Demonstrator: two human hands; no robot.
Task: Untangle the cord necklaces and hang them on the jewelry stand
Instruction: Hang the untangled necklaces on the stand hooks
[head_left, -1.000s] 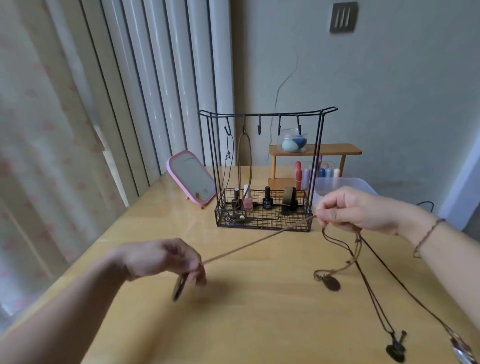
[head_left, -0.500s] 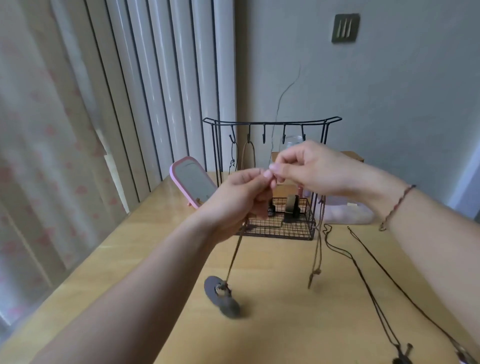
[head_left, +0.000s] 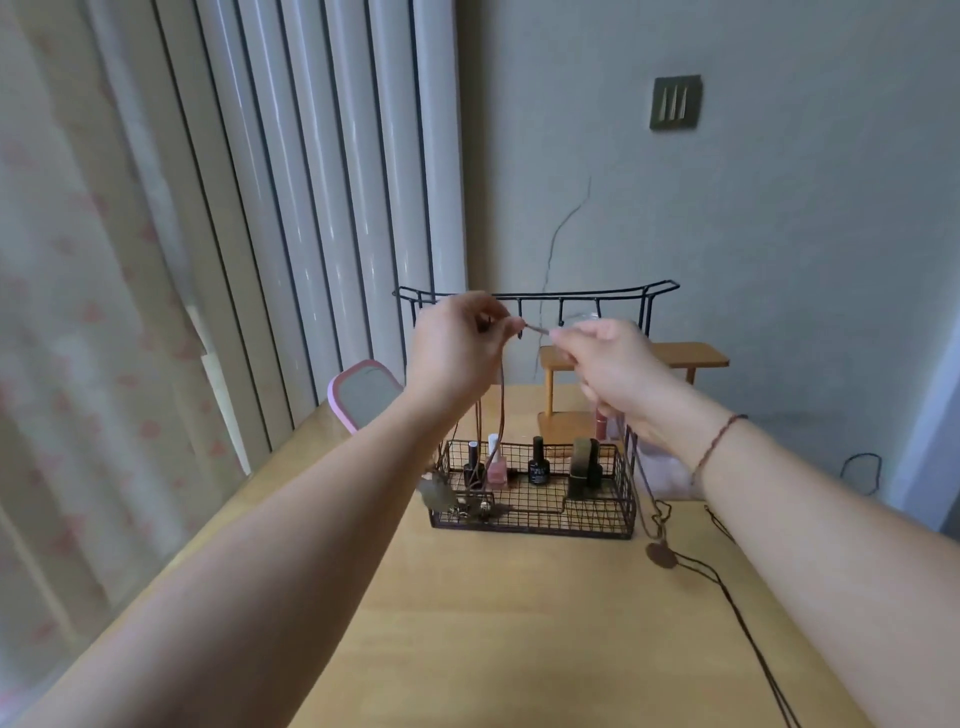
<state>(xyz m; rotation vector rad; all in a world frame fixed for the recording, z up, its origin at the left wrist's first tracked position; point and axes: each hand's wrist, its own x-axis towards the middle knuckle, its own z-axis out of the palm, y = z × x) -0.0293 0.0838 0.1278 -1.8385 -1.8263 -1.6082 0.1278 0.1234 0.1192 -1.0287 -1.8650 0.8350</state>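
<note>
A black wire jewelry stand (head_left: 660, 288) with a row of hooks stands at the back of the wooden table (head_left: 519, 623). Both hands are raised in front of its top bar. My left hand (head_left: 457, 348) and my right hand (head_left: 602, 358) each pinch one end of a short stretch of a brown cord necklace (head_left: 536, 329), level with the hooks. Its sides hang down from both hands; a dark pendant (head_left: 435, 493) dangles below my left forearm. A brown cord with a disc pendant (head_left: 661, 554) trails under my right wrist. Dark cords (head_left: 737, 613) lie on the table at right.
The stand's mesh basket (head_left: 597, 519) holds nail polish bottles (head_left: 538, 462). A pink-framed mirror (head_left: 363, 395) leans at the left, a small wooden shelf (head_left: 696, 356) stands behind the stand, and a clear plastic box (head_left: 667, 475) sits to its right. Curtains hang along the left.
Both hands have risen and moved back toward the stand's top bar with the cord stretched between them. The pendant has lifted off the table and now hangs by the basket.
</note>
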